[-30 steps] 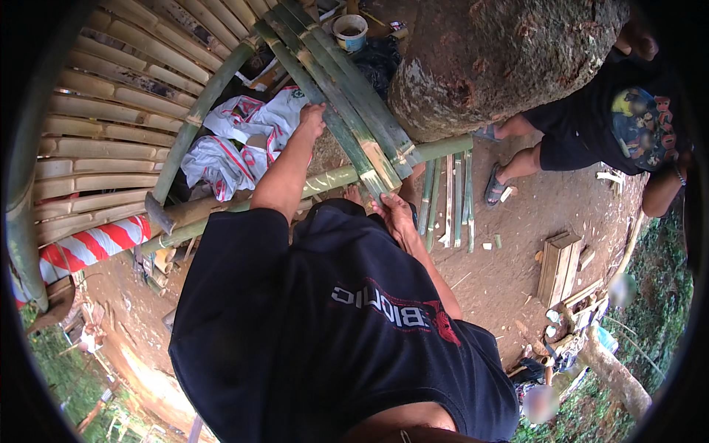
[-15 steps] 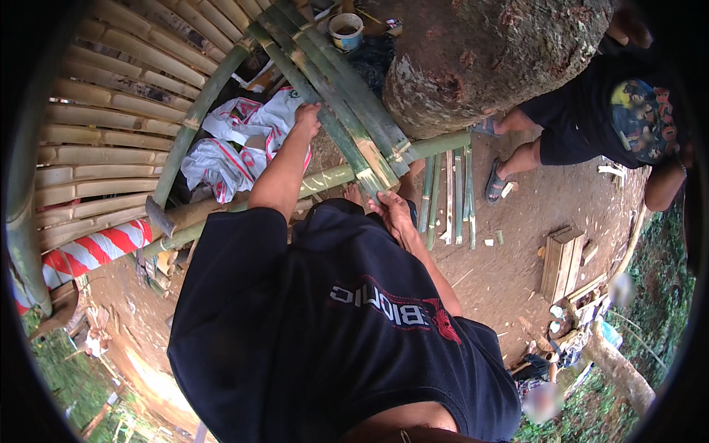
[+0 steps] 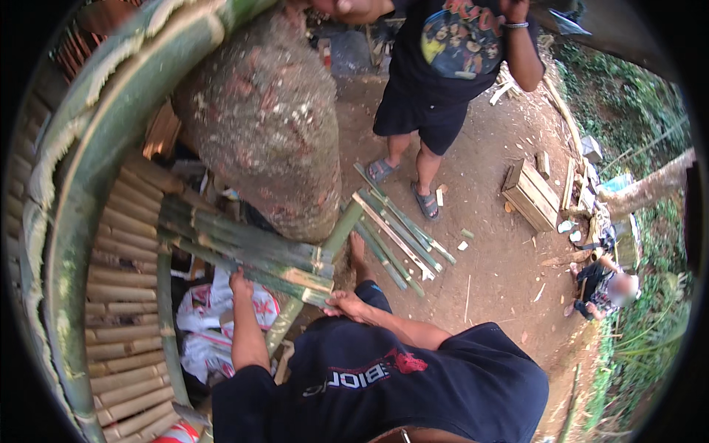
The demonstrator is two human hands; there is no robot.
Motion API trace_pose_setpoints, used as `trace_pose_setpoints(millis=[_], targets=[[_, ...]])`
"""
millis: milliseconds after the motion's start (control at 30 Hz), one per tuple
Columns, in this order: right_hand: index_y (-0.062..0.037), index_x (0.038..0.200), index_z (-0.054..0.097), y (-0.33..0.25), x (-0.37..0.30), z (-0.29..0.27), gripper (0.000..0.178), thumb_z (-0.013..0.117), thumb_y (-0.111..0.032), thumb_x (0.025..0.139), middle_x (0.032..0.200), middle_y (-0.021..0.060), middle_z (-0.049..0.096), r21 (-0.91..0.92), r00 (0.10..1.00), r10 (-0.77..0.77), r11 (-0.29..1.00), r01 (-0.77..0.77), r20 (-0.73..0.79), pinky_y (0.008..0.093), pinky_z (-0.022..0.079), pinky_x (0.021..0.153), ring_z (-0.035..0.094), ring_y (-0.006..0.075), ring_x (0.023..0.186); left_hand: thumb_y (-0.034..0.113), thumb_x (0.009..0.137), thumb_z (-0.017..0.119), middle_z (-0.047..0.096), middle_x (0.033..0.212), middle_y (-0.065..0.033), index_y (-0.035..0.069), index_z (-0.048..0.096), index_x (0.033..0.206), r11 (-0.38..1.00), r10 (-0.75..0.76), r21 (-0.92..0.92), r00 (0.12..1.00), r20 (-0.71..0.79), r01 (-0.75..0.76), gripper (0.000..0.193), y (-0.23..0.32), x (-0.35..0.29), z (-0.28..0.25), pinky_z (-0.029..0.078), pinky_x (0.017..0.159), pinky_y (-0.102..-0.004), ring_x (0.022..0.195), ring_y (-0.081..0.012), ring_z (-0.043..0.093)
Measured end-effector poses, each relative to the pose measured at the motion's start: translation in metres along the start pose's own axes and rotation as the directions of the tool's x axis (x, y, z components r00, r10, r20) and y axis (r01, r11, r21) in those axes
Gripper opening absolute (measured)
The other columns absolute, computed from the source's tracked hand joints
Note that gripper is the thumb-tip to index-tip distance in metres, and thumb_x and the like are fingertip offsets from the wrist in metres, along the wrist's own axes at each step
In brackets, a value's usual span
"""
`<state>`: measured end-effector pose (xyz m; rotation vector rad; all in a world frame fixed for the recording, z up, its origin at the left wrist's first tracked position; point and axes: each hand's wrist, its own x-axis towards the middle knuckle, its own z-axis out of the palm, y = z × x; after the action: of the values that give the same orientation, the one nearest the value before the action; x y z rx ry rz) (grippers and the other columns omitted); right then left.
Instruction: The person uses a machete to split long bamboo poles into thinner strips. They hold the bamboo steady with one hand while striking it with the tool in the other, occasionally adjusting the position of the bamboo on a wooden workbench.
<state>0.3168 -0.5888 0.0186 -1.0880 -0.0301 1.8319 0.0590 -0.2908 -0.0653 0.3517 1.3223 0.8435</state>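
Several split green bamboo slats (image 3: 244,235) lie side by side, their cut ends near a round green bamboo pole (image 3: 342,229). My left hand (image 3: 240,283) is closed on the edge of the nearest bamboo slat (image 3: 277,280), partway along it. At that slat's right end, my right hand (image 3: 348,305) pinches the cut tip, thumb and fingers close together. White and red plastic sacks (image 3: 205,306) lie below the slats, by my left forearm.
A big rough tree trunk (image 3: 262,125) rises just beyond the slats. Bamboo strips (image 3: 399,232) lie on the dirt to the right. A co-worker in dark shorts (image 3: 421,111) stands there. A wooden crate (image 3: 530,196) sits farther right. A thick curved bamboo (image 3: 74,221) arches at left.
The view has swung to the right, so the co-worker and ground strips appear nearer the middle. Both hands stay on the nearest slat.
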Motion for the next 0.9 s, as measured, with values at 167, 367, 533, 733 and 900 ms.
trace_pose_setpoints(millis=[167,367,533,733,900], targets=[[-0.0004,0.107,0.060,-0.003,0.001,0.006,0.015,0.059,-0.010,0.095,0.098,0.0082,0.068,0.003,1.000,0.006,1.000,-0.006,0.002,0.0207,0.058,0.065,0.067,0.0119,0.078,0.023,0.095,0.060,0.061,0.098,-0.0017,0.018,0.056,0.101,1.000,-0.026,-0.004,0.992,-0.124,0.026,0.009,0.005,-0.007,0.009,0.042,0.067,-0.0355,0.082,-0.0194,0.056],[0.0012,0.106,0.060,-0.008,0.002,0.009,0.017,0.060,-0.011,0.094,0.094,0.0091,0.069,-0.038,0.999,-0.042,0.998,0.041,-0.007,0.0213,0.058,0.060,0.067,0.0125,0.069,0.019,0.091,0.063,0.055,0.120,-0.0013,0.023,0.055,0.112,1.000,-0.023,0.006,1.000,-0.016,0.024,0.023,0.015,0.018,0.010,0.041,0.085,-0.0429,0.111,-0.0229,0.049],[-0.0002,0.099,0.062,0.001,0.002,0.007,0.012,0.061,-0.009,0.092,0.090,0.0091,0.068,-0.123,0.992,-0.047,0.992,0.033,-0.119,0.0246,0.059,0.059,0.067,0.0140,0.067,0.018,0.095,0.052,0.060,0.122,-0.0076,0.005,0.054,0.123,0.996,-0.079,0.031,0.997,0.002,0.079,0.032,0.015,0.001,0.008,0.045,0.100,-0.0458,0.115,-0.0282,0.055],[0.0000,0.097,0.061,0.002,0.002,0.015,0.011,0.061,-0.009,0.090,0.084,0.0069,0.065,-0.171,0.976,-0.145,0.978,0.117,-0.164,0.0276,0.059,0.059,0.068,0.0153,0.068,0.019,0.092,0.058,0.059,0.107,-0.0010,0.021,0.059,0.108,0.981,-0.054,0.181,0.997,-0.061,0.064,0.016,0.034,0.010,0.011,0.042,0.077,-0.0363,0.096,-0.0195,0.053],[0.0028,0.093,0.063,0.007,0.008,0.017,0.009,0.061,-0.004,0.086,0.080,0.0126,0.066,-0.090,0.972,-0.165,0.984,0.152,-0.169,0.0291,0.059,0.054,0.068,0.0191,0.063,0.021,0.092,0.057,0.058,0.113,-0.0022,0.021,0.058,0.110,0.982,-0.103,0.145,0.986,-0.133,0.122,0.017,0.038,0.012,0.009,0.042,0.085,-0.0381,0.104,-0.0210,0.053]])
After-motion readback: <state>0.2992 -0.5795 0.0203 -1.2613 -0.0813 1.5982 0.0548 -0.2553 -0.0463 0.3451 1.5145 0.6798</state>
